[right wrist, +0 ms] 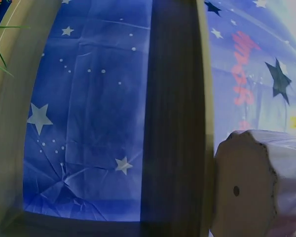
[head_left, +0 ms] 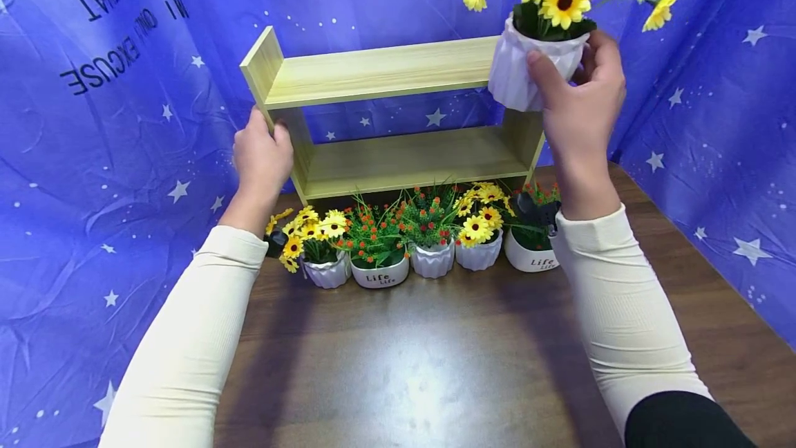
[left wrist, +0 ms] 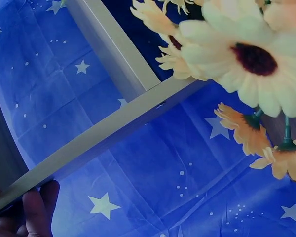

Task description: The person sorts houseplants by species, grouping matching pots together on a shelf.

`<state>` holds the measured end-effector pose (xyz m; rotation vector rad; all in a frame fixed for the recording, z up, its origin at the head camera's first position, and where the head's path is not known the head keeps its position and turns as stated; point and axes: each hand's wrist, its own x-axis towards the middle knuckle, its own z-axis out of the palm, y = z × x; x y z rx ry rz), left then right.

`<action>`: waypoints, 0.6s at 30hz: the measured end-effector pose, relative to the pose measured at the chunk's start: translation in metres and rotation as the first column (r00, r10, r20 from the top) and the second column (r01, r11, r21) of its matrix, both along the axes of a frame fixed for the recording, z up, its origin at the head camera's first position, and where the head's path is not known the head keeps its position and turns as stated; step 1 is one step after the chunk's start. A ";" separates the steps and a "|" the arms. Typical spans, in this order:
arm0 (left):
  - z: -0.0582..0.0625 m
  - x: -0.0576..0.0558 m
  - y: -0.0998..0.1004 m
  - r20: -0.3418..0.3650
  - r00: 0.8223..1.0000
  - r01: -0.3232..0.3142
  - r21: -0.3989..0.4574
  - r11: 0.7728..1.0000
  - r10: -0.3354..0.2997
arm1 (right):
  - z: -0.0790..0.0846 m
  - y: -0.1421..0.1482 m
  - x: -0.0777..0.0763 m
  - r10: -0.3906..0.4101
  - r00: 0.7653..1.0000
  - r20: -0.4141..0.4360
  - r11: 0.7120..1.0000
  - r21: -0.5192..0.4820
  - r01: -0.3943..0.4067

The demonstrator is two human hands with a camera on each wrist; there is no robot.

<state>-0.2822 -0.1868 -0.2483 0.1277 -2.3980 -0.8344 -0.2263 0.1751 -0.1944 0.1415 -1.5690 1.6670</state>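
Arms, two, in cream ribbed sleeves, reaching forward and well apart: left sleeve (head_left: 180, 344), slanting inward to the wrist; right sleeve (head_left: 628, 310), raised, with black fabric (head_left: 680, 424) at its lower end.

Worktop (head_left: 398, 358): dark brown, wood-grained, glossy under a bright reflection.

Row of five artificial plants, upright on the worktop, left to right: white fluted pot with yellow daisy-like flowers (head_left: 326, 272); white oval "Life" planter with orange-red blossoms (head_left: 381, 275); white fluted pot with red blossoms and grassy leaves (head_left: 433, 260); second white fluted pot of yellow flowers (head_left: 479, 254); second white oval "Life" planter (head_left: 528, 254), partly hidden by the right wrist and its black camera.

Left hand (head_left: 264, 154): wrist bent upward, fingers curled about the edge of the shelf's left side panel.

Right hand (head_left: 584, 109): lifted, thumb across the near wall, fingers round the far right side, gripping the white faceted pot with dark-centred yellow flowers (head_left: 516, 78). Pot held slightly tilted before the upper board's right end; contact with the board cannot be told.

Pale wooden two-tier shelf (head_left: 385, 75): standing behind the row, both boards visible.

Blue cloth backdrop (head_left: 155, 178): white stars, inverted black lettering.
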 end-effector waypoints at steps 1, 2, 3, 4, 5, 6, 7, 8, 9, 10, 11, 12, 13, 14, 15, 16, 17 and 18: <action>0.000 0.000 0.000 -0.006 1.000 -0.001 -0.002 1.000 0.001 | 0.001 0.000 -0.004 -0.009 1.000 0.020 1.000 0.024 0.008; 0.001 -0.001 0.000 -0.012 1.000 -0.002 -0.005 1.000 0.002 | 0.001 0.001 -0.008 -0.016 0.999 0.042 0.999 0.042 0.014; 0.001 -0.001 0.000 -0.014 1.000 -0.004 -0.006 1.000 0.004 | 0.002 0.001 -0.012 -0.026 0.998 0.055 0.998 0.064 0.022; 0.001 -0.002 0.000 -0.017 1.000 -0.005 -0.007 1.000 0.005 | 0.003 0.002 -0.016 -0.039 0.997 0.068 0.996 0.086 0.033; 0.001 -0.002 0.000 -0.017 1.000 -0.007 -0.008 1.000 0.007 | 0.004 0.004 -0.019 -0.049 0.996 0.080 0.994 0.099 0.041; 0.002 -0.002 0.000 -0.017 1.000 -0.009 -0.008 1.000 0.009 | 0.005 0.004 -0.021 -0.059 0.994 0.095 0.992 0.113 0.049; 0.002 -0.003 0.000 -0.013 1.000 -0.010 -0.008 1.000 0.010 | 0.005 0.005 -0.023 -0.069 0.992 0.107 0.991 0.124 0.055; 0.002 -0.002 0.001 -0.009 1.000 -0.012 -0.008 1.000 0.012 | 0.006 0.006 -0.026 -0.087 0.989 0.118 0.987 0.143 0.069; 0.002 -0.002 0.001 -0.005 1.000 -0.011 -0.008 1.000 0.011 | 0.007 0.006 -0.027 -0.107 0.986 0.127 0.983 0.165 0.085; 0.002 -0.002 0.001 -0.004 1.000 -0.009 -0.006 1.000 0.009 | 0.007 0.006 -0.029 -0.123 0.983 0.140 0.979 0.179 0.097; 0.002 -0.001 0.002 -0.001 1.000 -0.007 -0.004 1.000 0.007 | 0.007 0.006 -0.030 -0.134 0.980 0.150 0.976 0.190 0.104; 0.002 -0.001 0.002 0.000 1.000 -0.004 -0.003 1.000 0.004 | 0.007 0.005 -0.031 -0.147 0.977 0.155 0.972 0.205 0.114; 0.002 0.000 0.002 0.000 1.000 -0.002 -0.001 1.000 0.002 | 0.007 0.005 -0.033 -0.160 0.975 0.155 0.968 0.219 0.124; 0.002 0.001 0.002 -0.001 1.000 0.001 0.001 1.000 -0.001 | 0.007 0.005 -0.035 -0.174 0.972 0.156 0.963 0.234 0.135; 0.001 0.001 0.002 -0.003 1.000 0.005 0.004 1.000 -0.005 | 0.006 0.004 -0.036 -0.179 0.972 0.153 0.960 0.242 0.138; 0.001 0.002 0.002 -0.003 1.000 0.006 0.007 1.000 -0.006 | 0.006 0.004 -0.037 -0.188 0.970 0.154 0.957 0.252 0.145; 0.001 0.003 0.002 -0.005 1.000 0.008 0.008 1.000 -0.008 | 0.005 0.003 -0.039 -0.200 0.968 0.153 0.951 0.268 0.154; 0.001 0.003 0.001 -0.008 1.000 0.010 0.008 1.000 -0.010 | 0.005 0.003 -0.041 -0.210 0.965 0.155 0.945 0.284 0.160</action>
